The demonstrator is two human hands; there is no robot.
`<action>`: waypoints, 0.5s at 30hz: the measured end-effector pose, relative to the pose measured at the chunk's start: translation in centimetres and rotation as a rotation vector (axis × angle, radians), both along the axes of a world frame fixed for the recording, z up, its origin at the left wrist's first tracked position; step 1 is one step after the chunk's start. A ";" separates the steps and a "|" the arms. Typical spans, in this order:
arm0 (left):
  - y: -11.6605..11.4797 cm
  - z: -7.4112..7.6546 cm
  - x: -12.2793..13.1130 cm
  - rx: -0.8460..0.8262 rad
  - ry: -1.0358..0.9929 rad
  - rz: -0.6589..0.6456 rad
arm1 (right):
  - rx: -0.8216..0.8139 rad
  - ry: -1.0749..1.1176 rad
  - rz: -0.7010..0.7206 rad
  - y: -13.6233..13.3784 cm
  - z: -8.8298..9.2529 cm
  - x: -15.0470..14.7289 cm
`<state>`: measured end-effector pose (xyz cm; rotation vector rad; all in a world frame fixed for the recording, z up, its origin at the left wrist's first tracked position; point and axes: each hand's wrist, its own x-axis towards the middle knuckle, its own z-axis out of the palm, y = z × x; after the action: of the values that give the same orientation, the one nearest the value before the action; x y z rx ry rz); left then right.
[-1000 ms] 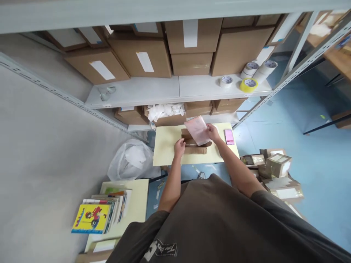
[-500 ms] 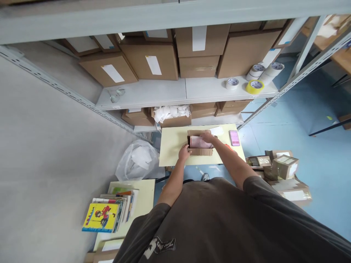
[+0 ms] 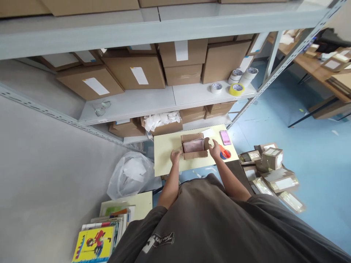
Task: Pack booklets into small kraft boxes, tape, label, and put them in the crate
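Observation:
A small cardboard box (image 3: 195, 155) sits on the pale yellow table with its top flaps spread. Inside lies a flat pinkish package (image 3: 193, 145) in what looks like clear wrapping. My left hand (image 3: 175, 157) is at the box's left end, fingers stretched toward its edge; whether they touch is hard to make out. At the other end, my right hand (image 3: 215, 149) has thumb and finger apart in a curve beside the brown end flap (image 3: 206, 143). An orange and blue tape roll (image 3: 225, 153) lies just right of that hand, partly overlapped by the wrist.
The table (image 3: 164, 164) also bears a pink blurred phone-like item (image 3: 225, 137) and white paper (image 3: 207, 132). Behind stands a shelf (image 3: 142, 100) with cartons and tape rolls (image 3: 236, 89). A plastic bag (image 3: 130, 175) is at left, parcels (image 3: 279, 179) on the floor at right.
My right hand has come out of the box, off the pinkish package, to its right end. My left hand has loosened from the left edge. The view has shifted rightward.

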<state>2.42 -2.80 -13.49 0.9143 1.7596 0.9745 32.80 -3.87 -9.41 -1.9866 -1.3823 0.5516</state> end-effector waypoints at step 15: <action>-1.9 3.2 0.6 0.066 0.630 -0.890 | -0.310 0.084 0.520 0.9 -1.4 -1.5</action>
<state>3.05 -4.70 -10.28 1.9628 1.5039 0.1524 31.31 -2.96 -10.85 -1.7930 -1.8586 1.1288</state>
